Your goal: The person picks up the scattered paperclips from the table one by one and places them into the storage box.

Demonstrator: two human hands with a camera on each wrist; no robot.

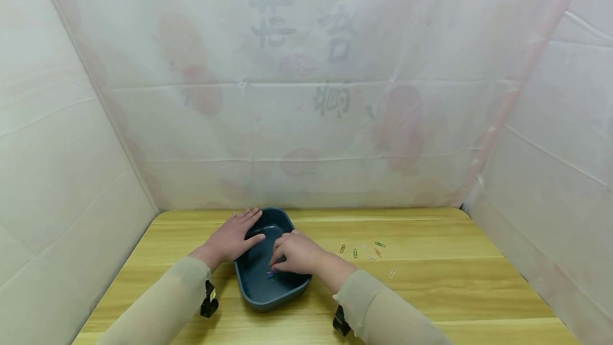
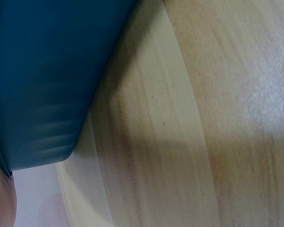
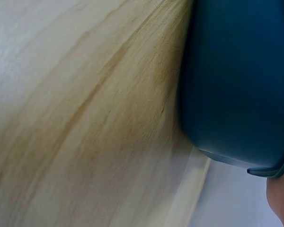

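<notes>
A dark blue tray stands on the wooden table near its middle. My left hand rests on the tray's left rim with straight fingers, the thumb lying over the edge. My right hand reaches inside the tray with curled fingers pointing down at a few coloured paper clips on its floor. Whether a clip is pinched is hidden. The left wrist view shows the tray's outer wall, and the right wrist view shows its other wall.
Several coloured paper clips lie scattered on the table right of the tray, with one more nearer the front. White sheeting closes off the back and both sides. Bare wood fills most of both wrist views.
</notes>
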